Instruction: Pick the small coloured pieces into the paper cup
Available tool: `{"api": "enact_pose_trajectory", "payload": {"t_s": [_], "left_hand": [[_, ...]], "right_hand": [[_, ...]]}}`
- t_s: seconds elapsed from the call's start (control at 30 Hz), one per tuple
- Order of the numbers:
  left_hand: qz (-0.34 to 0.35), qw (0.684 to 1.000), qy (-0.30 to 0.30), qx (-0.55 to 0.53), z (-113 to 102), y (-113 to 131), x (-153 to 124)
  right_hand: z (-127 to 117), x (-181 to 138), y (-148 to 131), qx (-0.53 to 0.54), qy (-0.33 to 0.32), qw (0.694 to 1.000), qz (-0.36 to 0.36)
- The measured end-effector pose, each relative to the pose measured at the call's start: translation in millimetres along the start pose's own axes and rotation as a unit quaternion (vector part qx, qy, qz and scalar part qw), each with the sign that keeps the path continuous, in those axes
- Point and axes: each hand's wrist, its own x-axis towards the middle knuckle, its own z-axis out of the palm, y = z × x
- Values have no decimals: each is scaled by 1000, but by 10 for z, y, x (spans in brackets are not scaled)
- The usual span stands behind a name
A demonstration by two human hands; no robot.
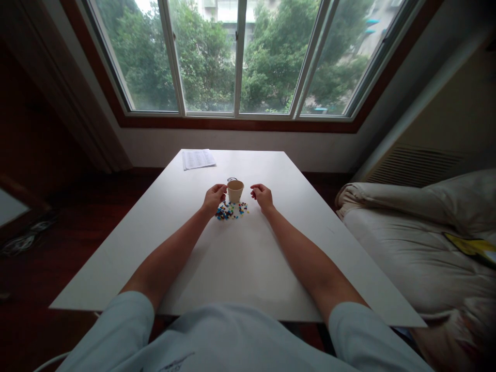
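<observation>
Small tan paper cup (235, 191): likely light, crushable; hold mid-wall. Left hand (214, 199) curled beside it, contents unclear; right hand (262, 197) loosely open.

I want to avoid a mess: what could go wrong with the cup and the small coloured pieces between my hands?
The paper cup looks light and stands close to the left hand; a nudge might tip it. The coloured pieces lie loose on the table in front of the cup; the right hand, moving in, could scatter some.

Left hand (214, 199) and right hand (262, 197) flank cup (235, 191).
</observation>
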Motion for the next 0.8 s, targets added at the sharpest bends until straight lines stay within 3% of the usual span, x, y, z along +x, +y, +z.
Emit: {"api": "enact_pose_trajectory", "payload": {"t_s": [0.2, 0.37, 0.6, 0.7, 0.8], "left_hand": [[-31, 999, -5, -37, 31, 30, -17], [-57, 994, -59, -75, 47, 131, -47], [-56, 995, -69, -50, 31, 166, -47], [-13, 999, -35, 16, -25, 97, -8], [36, 981, -9, 190, -90, 15, 9]], "right_hand": [[-21, 34, 97, -11, -10, 1000, -2], [-19, 38, 113, -15, -11, 1000, 0], [-10, -7, 22, -33, -9, 999, -11], [1, -99, -103, -77, -1, 995, -61], [31, -219, -225, -144, -6, 979, -141]]}}
